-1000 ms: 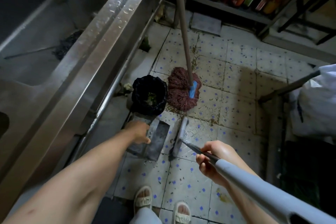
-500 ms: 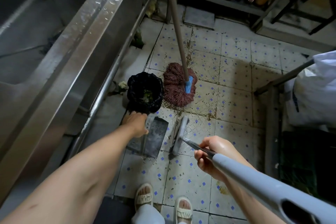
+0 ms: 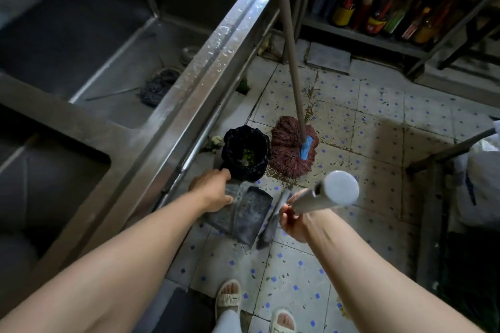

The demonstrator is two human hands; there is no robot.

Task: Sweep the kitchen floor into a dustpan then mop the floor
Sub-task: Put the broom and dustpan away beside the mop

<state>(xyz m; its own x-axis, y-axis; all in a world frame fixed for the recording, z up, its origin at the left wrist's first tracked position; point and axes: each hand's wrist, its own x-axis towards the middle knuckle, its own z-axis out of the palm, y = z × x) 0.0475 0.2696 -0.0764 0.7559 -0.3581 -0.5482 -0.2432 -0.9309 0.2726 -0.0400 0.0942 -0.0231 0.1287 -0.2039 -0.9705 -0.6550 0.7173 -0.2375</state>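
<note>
The left hand (image 3: 212, 192) reaches down and holds the back edge of the dustpan (image 3: 247, 217), with its fingers curled over the top of it. The dustpan is dark grey and sits on the tiled floor (image 3: 351, 143), just in front of the person's feet. The right hand (image 3: 293, 220) is wrapped tight around the grey broom handle (image 3: 324, 196), which points up at the camera so its round end looks big. The broom head (image 3: 270, 220) is down on the floor, right beside the open side of the dustpan and touching it. Just past the dustpan stands a small bin with a black bag (image 3: 246, 154), and there are green scraps inside it. Next to the bin lies a reddish mop head (image 3: 289, 147) on the floor, with a blue clip and a long pale mop pole (image 3: 290, 46) leaning up and away. On the left is a shiny metal counter (image 3: 205, 67) with deep sinks, and its edge is wet with drops. A shelf with bottles (image 3: 376, 11) stands at the far wall. A white sack (image 3: 481, 178) sits at the right. Two feet in pale sandals (image 3: 228, 299) show at the bottom.
</note>
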